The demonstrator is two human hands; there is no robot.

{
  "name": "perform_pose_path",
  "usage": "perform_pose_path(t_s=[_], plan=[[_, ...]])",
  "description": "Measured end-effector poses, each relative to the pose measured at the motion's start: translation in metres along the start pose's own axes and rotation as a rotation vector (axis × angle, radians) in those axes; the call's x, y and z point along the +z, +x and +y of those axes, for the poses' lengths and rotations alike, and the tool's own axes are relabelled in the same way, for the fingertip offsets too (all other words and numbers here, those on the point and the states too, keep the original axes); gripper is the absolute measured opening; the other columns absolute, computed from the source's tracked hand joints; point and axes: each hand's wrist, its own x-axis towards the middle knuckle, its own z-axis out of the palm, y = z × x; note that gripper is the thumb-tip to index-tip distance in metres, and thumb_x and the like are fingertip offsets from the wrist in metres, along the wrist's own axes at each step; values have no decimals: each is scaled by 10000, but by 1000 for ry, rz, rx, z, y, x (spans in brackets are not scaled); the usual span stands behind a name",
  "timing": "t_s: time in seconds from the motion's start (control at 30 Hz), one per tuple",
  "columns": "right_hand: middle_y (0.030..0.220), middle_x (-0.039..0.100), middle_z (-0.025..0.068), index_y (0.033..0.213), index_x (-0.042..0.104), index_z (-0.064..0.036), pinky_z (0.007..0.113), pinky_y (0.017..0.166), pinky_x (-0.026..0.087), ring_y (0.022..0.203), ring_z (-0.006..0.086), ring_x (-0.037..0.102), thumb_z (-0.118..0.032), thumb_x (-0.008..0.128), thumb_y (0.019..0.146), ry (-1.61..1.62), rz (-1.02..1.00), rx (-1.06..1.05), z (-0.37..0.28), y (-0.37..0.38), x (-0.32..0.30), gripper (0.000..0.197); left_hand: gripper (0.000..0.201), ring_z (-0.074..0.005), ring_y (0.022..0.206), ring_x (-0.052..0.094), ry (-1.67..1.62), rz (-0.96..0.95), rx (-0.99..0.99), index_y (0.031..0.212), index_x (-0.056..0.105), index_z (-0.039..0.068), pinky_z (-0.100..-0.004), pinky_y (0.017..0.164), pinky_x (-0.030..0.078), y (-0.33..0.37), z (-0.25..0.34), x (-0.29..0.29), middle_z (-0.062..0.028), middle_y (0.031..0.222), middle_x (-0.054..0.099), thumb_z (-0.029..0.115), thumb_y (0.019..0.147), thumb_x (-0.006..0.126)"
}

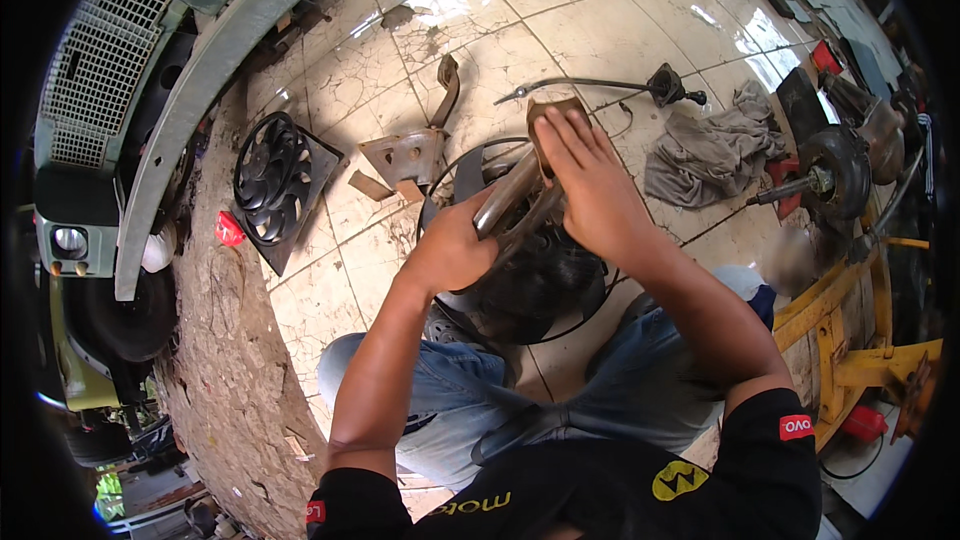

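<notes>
My left hand [452, 245] is closed round a bare metal pedal arm [508, 188], which slants up and to the right between my knees. At its far end is a flat brown piece [548, 118]; whether this is the pedal's pad or a sheet laid over it, I cannot tell. My right hand [592, 180] lies on that end with its fingers stretched out flat, its thumb hidden. Below the hands sits a round black fan [540, 290] in a ring-shaped shroud, partly covered by them. Beyond my left hand stands a rusty pedal bracket [405, 155], with small brown pieces [371, 186] beside it.
A second black fan [272, 180] lies at the left, near a red object [230, 228]. A cable [590, 83] and a grey rag [715, 145] are on the tiles. Metal parts [838, 175] and a yellow frame [860, 365] stand right; a vehicle bumper [165, 160] curves along the left.
</notes>
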Motion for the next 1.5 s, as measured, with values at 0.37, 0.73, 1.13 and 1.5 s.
perform_pose_path(t_s=[0.37, 0.73, 1.13, 1.5], plan=[[1608, 372, 154, 1514, 429, -69, 548, 1223, 237, 1497, 376, 316, -9, 570, 846, -16, -114, -179, -24, -18, -6, 685, 544, -356, 1140, 658, 33, 32, 6, 1346, 579, -2, -397, 1006, 482, -1, -1, 2, -266, 1181, 689, 112, 822, 669], [1598, 396, 128, 1509, 447, -89, 539, 1233, 222, 1500, 367, 319, -71, 587, 857, -11, -120, -204, -15, -11, -10, 667, 588, -406, 1159, 642, -29, 36, -11, 1384, 548, -9, -414, 1033, 475, 5, 4, -2, -298, 1195, 672, 93, 810, 622], [1590, 412, 126, 1489, 477, -90, 512, 1237, 244, 1505, 370, 309, 76, 543, 799, 64, -73, -108, -14, 7, -6, 713, 486, -303, 1054, 679, 49, 96, 7, 1270, 626, -17, -383, 958, 504, 7, -18, 1, -229, 1119, 715, 128, 814, 710], [1579, 429, 104, 1485, 494, -132, 547, 1194, 292, 1473, 352, 365, -53, 600, 850, -43, -107, -301, -14, -4, -5, 649, 595, -465, 1107, 641, 73, -18, -140, 1369, 564, -14, -441, 986, 498, 1, 19, -10, -334, 1123, 673, 83, 783, 595]])
